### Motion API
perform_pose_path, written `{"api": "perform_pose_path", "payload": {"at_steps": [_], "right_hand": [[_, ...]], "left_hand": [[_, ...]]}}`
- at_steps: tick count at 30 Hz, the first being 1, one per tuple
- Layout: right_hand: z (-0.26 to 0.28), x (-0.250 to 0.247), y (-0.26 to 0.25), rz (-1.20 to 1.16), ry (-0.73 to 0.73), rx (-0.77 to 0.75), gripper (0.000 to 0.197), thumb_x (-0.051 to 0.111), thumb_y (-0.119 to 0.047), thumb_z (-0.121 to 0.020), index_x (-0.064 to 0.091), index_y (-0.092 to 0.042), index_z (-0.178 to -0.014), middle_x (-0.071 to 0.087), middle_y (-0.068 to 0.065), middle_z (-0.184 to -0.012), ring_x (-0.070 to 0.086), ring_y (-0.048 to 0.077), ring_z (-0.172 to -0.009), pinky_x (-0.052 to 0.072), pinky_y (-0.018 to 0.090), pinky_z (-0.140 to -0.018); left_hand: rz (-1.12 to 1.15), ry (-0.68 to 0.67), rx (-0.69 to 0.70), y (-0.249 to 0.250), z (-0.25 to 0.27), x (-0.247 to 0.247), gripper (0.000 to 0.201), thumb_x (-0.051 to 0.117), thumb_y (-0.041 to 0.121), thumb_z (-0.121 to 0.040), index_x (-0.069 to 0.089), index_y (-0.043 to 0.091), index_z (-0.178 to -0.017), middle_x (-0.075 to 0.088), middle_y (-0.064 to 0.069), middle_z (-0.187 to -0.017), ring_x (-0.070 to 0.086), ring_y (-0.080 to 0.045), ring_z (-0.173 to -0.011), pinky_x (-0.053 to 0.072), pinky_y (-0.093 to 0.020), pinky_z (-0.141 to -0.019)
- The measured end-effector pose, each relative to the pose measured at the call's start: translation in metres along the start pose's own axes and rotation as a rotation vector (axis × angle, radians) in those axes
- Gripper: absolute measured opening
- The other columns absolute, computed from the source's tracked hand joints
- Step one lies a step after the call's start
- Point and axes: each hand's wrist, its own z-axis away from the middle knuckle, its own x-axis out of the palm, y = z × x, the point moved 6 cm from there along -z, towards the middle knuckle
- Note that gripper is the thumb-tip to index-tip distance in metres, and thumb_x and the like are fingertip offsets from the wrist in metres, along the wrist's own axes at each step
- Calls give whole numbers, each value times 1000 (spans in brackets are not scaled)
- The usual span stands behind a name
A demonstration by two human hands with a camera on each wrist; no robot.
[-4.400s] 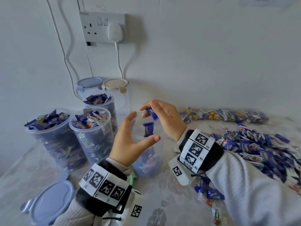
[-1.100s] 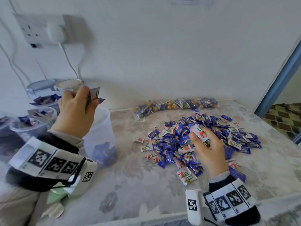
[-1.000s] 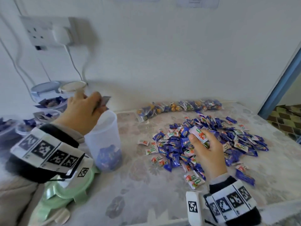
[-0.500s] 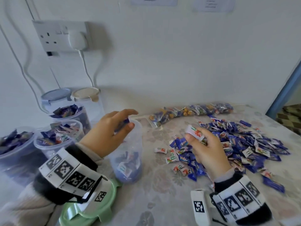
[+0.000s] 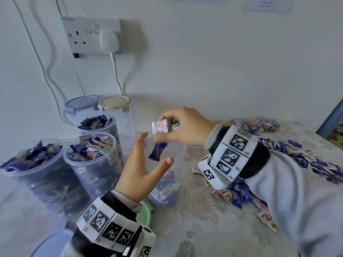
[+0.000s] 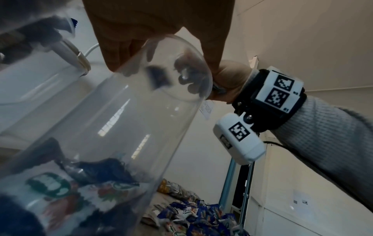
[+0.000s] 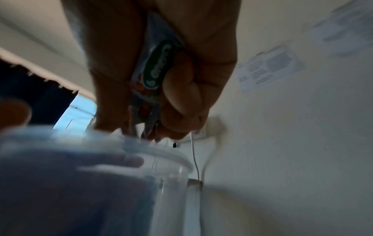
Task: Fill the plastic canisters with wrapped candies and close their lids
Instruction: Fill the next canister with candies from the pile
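Observation:
A clear plastic canister stands on the table, its bottom covered with wrapped candies. My left hand is beside its upper left side, fingers straight and spread, holding nothing. My right hand hovers just above the rim and pinches a bunch of wrapped candies; a white and green wrapper shows between its fingers. One blue candy is in mid-air below that hand, at the canister's mouth.
Three open canisters heaped with candies stand at left, two lidded ones behind. A green lid and a blue lid lie near me. The loose candy pile spreads at right.
My right hand lifted a bunch of candies from the pile and brought it over the canister. My left hand dropped its candy and opened. The view swung left.

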Motion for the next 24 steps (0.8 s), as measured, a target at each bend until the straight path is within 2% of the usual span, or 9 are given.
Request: {"api": "perform_pose_path", "payload": {"at_steps": [2, 4, 6, 8, 10, 12, 17, 21, 24], "right_hand": [[-3, 16, -1, 150, -131, 28, 36, 76, -52, -70, 65, -22, -86, 61, -11, -77, 57, 6, -72, 41, 18, -64], [-4, 23, 3, 163, -142, 57, 39, 67, -60, -74, 66, -23, -86, 63, -10, -75, 60, 7, -72, 45, 22, -66], [-7, 20, 5, 25, -29, 48, 33, 63, -52, -82, 68, -20, -86, 66, -8, -76, 61, 8, -73, 45, 22, -69], [-9, 12, 8, -193, 166, 7, 22, 62, -36, -89, 69, -15, -90, 68, -7, -81, 61, 5, -76, 43, 17, -70], [-8, 9, 12, -422, 320, -3, 15, 59, -22, -92, 68, -15, -101, 63, -17, -72, 56, -5, -63, 39, 9, -61], [-7, 13, 17, -583, 386, 23, 19, 55, -16, -94, 64, -17, -111, 55, -19, -64, 50, -4, -50, 37, 8, -50], [-3, 20, 20, -710, 491, 4, 8, 55, -11, -94, 61, -16, -94, 58, -6, -72, 53, 0, -54, 42, 15, -53], [1, 22, 20, -748, 460, -33, 4, 60, -12, -90, 61, -12, -86, 62, 0, -72, 60, 9, -62, 51, 22, -63], [7, 31, 22, -612, 407, -64, 12, 61, -24, -86, 64, -13, -83, 64, -6, -72, 60, 1, -65, 48, 19, -67]], "left_hand": [[47, 6, -11, 0, 0, 0, 104, 55, 69, -58, 25, 16, -142, 40, 6, -135, 37, -6, -127, 27, -9, -96], [70, 1, -15, 1, 0, -1, 103, 60, 68, -59, 25, 18, -141, 40, 8, -134, 37, -4, -126, 26, -5, -94], [89, 3, -6, 2, 1, -2, 94, 68, 64, -66, 26, 21, -139, 41, 7, -134, 38, -4, -126, 28, -5, -94], [112, 11, -22, 1, 2, -2, 95, 66, 60, -65, 24, 19, -141, 41, 4, -135, 38, -5, -127, 28, -11, -96], [116, 17, -29, 1, 2, -1, 97, 66, 60, -65, 24, 19, -142, 41, 5, -134, 38, -4, -126, 27, -4, -93], [119, 22, -30, 1, 2, 0, 99, 64, 60, -61, 25, 18, -141, 41, 7, -132, 39, -4, -125, 26, 1, -89], [120, 38, -16, 2, 3, 0, 99, 61, 61, -60, 25, 17, -141, 42, 3, -134, 39, -4, -125, 28, -7, -93], [107, 37, -24, 1, 3, -1, 103, 65, 68, -61, 25, 17, -141, 41, 5, -134, 39, -5, -125, 33, -20, -102], [100, 47, -27, 1, 3, -1, 111, 60, 76, -52, 27, 18, -141, 42, 7, -133, 41, -4, -123, 31, -14, -96]]}}
